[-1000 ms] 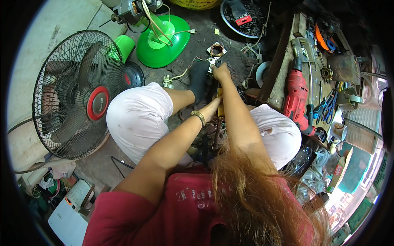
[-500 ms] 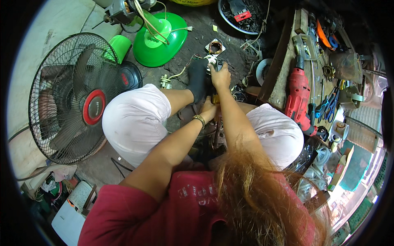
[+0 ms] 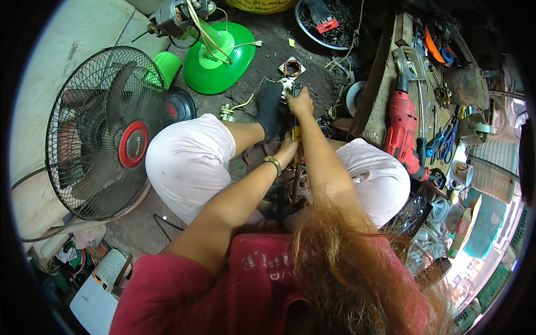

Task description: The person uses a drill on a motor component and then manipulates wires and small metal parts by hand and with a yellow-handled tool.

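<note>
My right hand (image 3: 301, 103) is closed round a dark tool (image 3: 296, 88), just beside a pale metal motor part (image 3: 286, 86). That part lies against the dark sock (image 3: 270, 109) on my left foot. My left hand (image 3: 287, 152), below a gold watch, curls at a yellow grip (image 3: 296, 133). Whether grip and dark tool are one piece, I cannot tell. Beyond the foot a ring-shaped motor winding (image 3: 292, 67) rests on the floor. Thin wires run from the pale part to a cream fitting (image 3: 226, 112) left of my foot.
At left stands a caged fan (image 3: 106, 134); behind it is a green fan base (image 3: 219, 64) with an exposed motor. A metal basin (image 3: 316, 39) of small parts sits at the back. On the wooden bench (image 3: 373, 114) at right lie a red power drill (image 3: 403, 123) and blue-handled scissors (image 3: 446, 146).
The view has shifted slightly. My right thumb has drawn back from the pale motor part, which shows more fully. My left hand stays at the yellow grip, more of which is visible.
</note>
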### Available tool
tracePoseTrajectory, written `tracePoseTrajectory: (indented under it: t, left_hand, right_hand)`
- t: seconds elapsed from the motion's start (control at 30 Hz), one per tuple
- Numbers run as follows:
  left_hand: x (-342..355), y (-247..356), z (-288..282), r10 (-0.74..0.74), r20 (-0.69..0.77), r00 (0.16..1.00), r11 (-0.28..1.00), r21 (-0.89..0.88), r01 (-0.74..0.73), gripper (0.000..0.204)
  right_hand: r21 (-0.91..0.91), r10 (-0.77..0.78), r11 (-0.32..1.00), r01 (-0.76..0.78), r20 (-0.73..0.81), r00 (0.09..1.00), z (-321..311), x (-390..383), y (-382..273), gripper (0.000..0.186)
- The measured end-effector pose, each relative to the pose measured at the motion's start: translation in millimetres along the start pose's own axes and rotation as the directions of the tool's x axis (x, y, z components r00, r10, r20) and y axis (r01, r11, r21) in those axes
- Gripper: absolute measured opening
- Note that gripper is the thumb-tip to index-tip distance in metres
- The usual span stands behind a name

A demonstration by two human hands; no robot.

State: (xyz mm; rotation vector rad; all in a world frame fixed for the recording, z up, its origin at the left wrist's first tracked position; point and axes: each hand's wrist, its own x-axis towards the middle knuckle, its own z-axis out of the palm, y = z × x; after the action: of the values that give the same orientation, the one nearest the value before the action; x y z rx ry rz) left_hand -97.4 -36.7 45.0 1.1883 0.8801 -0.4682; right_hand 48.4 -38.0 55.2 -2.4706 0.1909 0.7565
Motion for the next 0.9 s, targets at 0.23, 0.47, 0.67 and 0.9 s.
tracePoseTrajectory:
  t: [0.23,0.47,0.67,0.9]
  left_hand:
    - [-9,59,-15,-0.144,0.517,0.844,0.951,-0.162,0.262,0.07]
    - [9,-2,-10,-0.101,0.099,0.99,0.984,0.155,0.085,0.087]
    - [16,-17,-13,0.051,-0.07,0.996,0.941,0.337,-0.025,0.089]
    - [22,-15,-11,0.204,-0.234,0.95,0.879,0.471,-0.073,0.078]
  right_hand:
    - [-0.013,0.041,0.999,-0.04,0.14,0.989,-9,27,-16,0.073]
    - [0.022,-0.036,0.999,0.035,0.01,0.999,2,-9,-5,0.07]
    - [0.06,-0.055,0.996,0.064,-0.148,0.988,7,-14,0,0.065]
    - [0.143,-0.067,0.983,0.11,-0.279,0.958,14,-16,-2,0.067]
